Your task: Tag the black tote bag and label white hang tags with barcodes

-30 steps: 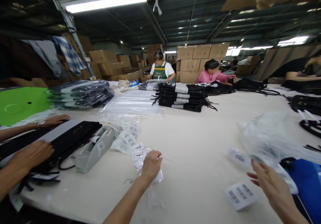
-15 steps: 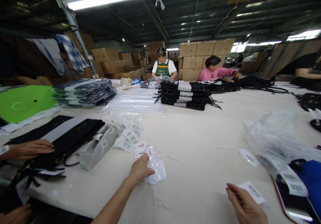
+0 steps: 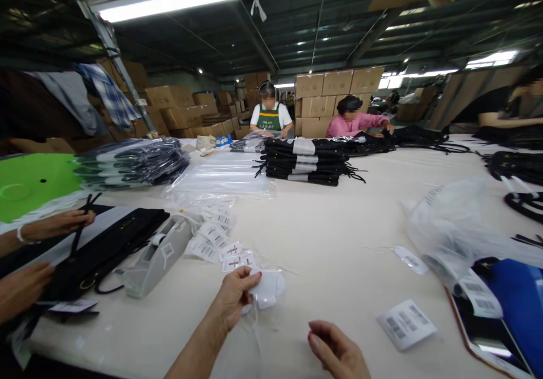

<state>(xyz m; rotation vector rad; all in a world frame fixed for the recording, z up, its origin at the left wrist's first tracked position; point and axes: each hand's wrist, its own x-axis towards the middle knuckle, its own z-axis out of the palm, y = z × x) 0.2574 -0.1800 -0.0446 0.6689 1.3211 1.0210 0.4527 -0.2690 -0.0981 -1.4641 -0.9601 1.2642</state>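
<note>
My left hand [image 3: 235,295] pinches the edge of some white tags [image 3: 268,288] low over the table, with thin white strings hanging below. Fingers curled and apart from anything, my right hand [image 3: 337,348] is over the table's front part; I cannot make out anything in it. A bagged label with barcodes [image 3: 407,324] lies to its right. Beyond my left hand are cards with red marks [image 3: 237,259] and several barcode labels [image 3: 212,233]. Another tag [image 3: 410,259] lies farther right.
A grey tape dispenser [image 3: 159,257] stands left, beside black bags [image 3: 127,235] where another person's hands [image 3: 59,226] hold a black strap. Clear plastic sleeves [image 3: 220,175] and stacked black bags [image 3: 301,161] lie ahead. A phone [image 3: 487,334] is at right.
My left hand has lifted the tags slightly. My right hand has moved left, away from the barcode label, which now shows fully. The other person's hands have raised a black strap.
</note>
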